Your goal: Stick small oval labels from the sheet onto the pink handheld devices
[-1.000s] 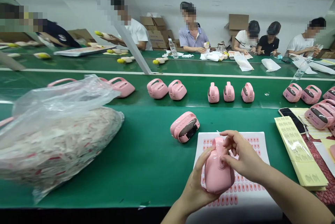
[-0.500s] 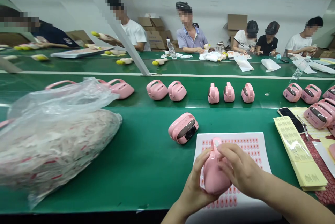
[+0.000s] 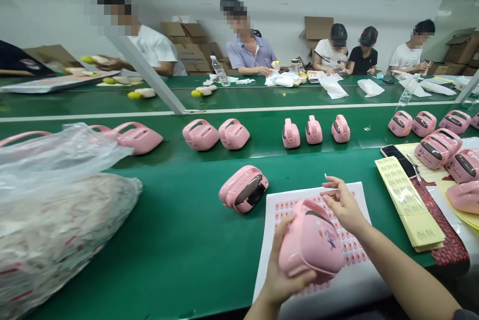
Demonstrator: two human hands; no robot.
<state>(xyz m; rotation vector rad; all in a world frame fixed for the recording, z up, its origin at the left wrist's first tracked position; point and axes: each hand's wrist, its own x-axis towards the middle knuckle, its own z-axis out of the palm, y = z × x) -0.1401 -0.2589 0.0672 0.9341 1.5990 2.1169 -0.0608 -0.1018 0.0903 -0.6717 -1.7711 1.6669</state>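
Note:
A glossy pink speaker-like device [image 3: 310, 252] with a loop handle rests in my left hand [image 3: 282, 265], whose fingers and thumb wrap its left side and base. It is tilted, and a small printed picture shows on its right face. My right hand [image 3: 342, 205] is raised just beyond the device, apart from it, with fingers spread. A tiny white bit shows at one fingertip; I cannot make out what it is. Beneath both hands lies a white sheet [image 3: 271, 240] with rows of small pink-red stickers. Another pink device [image 3: 243, 188] with a dark panel lies to the left of the sheet.
A large clear plastic bag [image 3: 75, 220] of packets fills the left. Pink devices [image 3: 234, 133] line the belt ahead. On the right are yellow sticker strips [image 3: 409, 203], a phone [image 3: 398, 160], tweezers [image 3: 414, 168] and more pink devices [image 3: 437, 148]. Several co-workers sit opposite.
My right hand has come off the device and moved up and right. My left hand has turned the device, bringing its printed face into view. The camera view has swung right.

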